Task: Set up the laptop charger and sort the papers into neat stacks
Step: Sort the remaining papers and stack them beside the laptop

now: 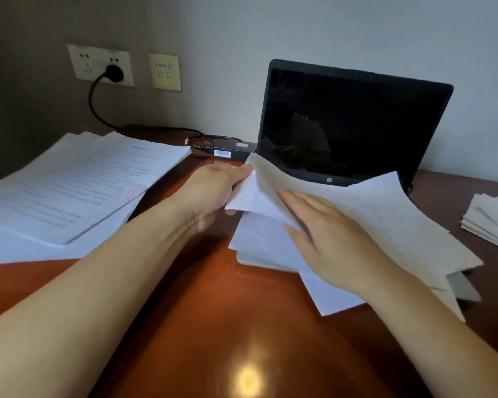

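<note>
Left hand grip: the left hand pinches the left edge of the loose sheets, thumb on top and fingers curled underneath. It is a bit blurred, so I cannot tell how many sheets it has.
Right hand grip: the right hand lies flat on the same sheets just right of that pinch. Its fingers are straight and close together, pressing rather than holding.
Where the sheets are: they lie askew over the base of the open laptop, spreading away to the right of both hands. One corner hangs over the desk below the right wrist.
How they'll handle: light, floppy and slick on one another, I'd say. Lifted by one edge they would droop and fan out, and the yellowish top sheet looks thin enough to crease.
Where to take hold: probably both side edges, one hand each, then tap them square on the desk.
Other papers: a printed stack lies well left of the left hand, and a small stack far right of the right hand.
Charger: the charger brick sits just beyond the left fingertips, and its plug is seated in the wall socket. The laptop end is hidden.
</note>
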`<action>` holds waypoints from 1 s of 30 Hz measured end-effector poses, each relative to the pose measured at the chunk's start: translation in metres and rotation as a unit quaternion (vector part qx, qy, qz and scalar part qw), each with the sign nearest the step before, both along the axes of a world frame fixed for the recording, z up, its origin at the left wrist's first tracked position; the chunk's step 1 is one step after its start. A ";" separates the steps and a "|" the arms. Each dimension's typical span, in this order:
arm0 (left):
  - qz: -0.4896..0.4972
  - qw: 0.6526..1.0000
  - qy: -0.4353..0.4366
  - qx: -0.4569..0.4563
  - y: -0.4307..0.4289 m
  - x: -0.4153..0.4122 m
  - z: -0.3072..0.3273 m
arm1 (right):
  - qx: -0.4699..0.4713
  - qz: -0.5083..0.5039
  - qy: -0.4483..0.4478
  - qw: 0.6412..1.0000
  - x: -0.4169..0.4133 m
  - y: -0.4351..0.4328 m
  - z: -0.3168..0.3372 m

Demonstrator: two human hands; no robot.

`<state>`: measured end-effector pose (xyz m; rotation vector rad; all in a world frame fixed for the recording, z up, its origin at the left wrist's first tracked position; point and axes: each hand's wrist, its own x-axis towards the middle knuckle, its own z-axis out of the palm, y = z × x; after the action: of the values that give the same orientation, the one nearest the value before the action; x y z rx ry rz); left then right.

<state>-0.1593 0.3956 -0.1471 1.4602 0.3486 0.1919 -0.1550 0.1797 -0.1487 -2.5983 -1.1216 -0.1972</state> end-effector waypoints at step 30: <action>0.049 0.998 -0.020 0.038 0.006 -0.001 0.002 | -0.008 -0.013 -0.021 1.000 0.006 -0.008 0.006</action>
<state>-0.1606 0.4018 -0.1455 1.5127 0.3827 0.3156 -0.1494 0.1718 -0.1423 -2.6364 -1.1076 -0.2498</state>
